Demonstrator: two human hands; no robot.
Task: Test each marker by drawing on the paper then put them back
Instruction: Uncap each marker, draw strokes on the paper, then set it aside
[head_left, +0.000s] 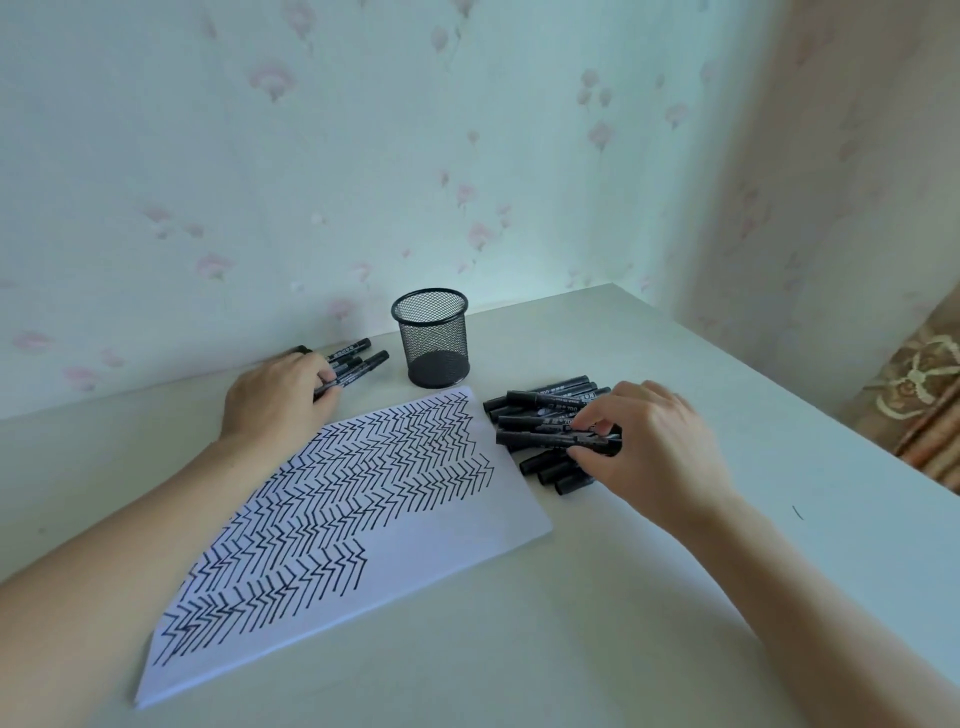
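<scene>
While your right hand (649, 447) pinches one marker (550, 440) atop the right pile (550, 415) & left hand (283, 397) grips a marker (358, 370) by the left group, you're mid-test — next, uncap, draw on paper (441, 525).

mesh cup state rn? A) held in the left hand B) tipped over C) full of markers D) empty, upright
D: the mesh cup stands upright with nothing in it; markers lie in piles on the table under the left hand and right hand.
</scene>
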